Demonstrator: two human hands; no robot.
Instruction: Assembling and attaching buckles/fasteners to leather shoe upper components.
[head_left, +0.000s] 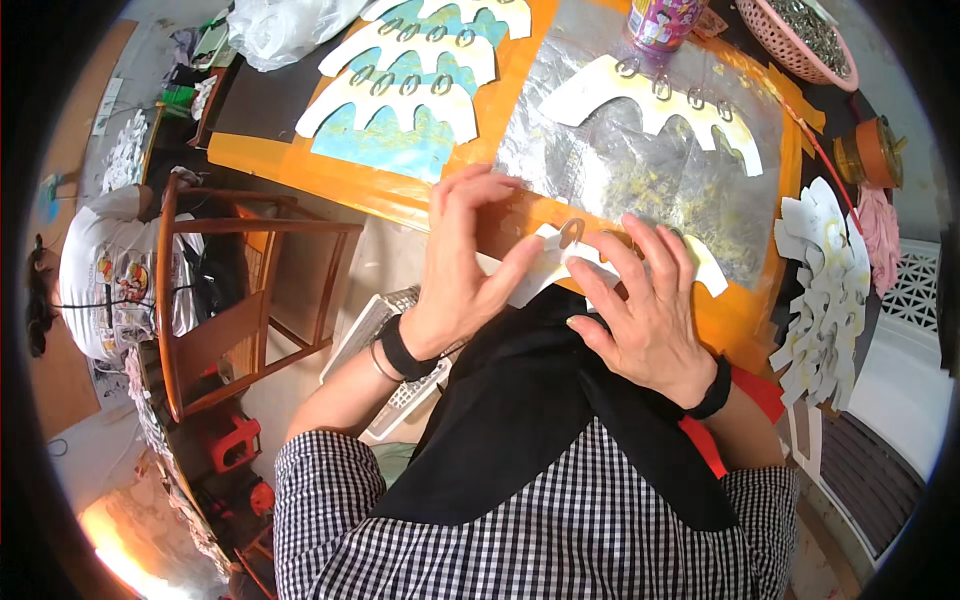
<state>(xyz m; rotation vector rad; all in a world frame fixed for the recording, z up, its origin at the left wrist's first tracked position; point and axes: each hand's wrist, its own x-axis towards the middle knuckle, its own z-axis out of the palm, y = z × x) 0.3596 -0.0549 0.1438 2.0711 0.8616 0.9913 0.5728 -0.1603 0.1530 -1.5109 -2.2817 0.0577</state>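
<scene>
At the near edge of the table lies a white scalloped strip (710, 272) with yellowish patches, partly covered by my hands. An oval metal ring (571, 233) stands up from it between them. My left hand (465, 265) has its thumb against the strip's folded left end, while its other fingers are spread and raised. The bent index finger of my right hand (645, 315) presses on the strip beside the ring; its other fingers arch over the strip and the thumb is apart. Farther back, a similar strip (600, 85) with several metal rings lies on a silvery plastic-covered sheet (640, 185).
Several ringed scalloped strips (455, 108) lie on blue-green backing at the far left. At the back stand a purple patterned tub (665, 22) and a pink basket (790, 40) of metal pieces. Stacked white strips (825, 300) sit right; a wooden chair (215, 385) and another person (110, 275) are left.
</scene>
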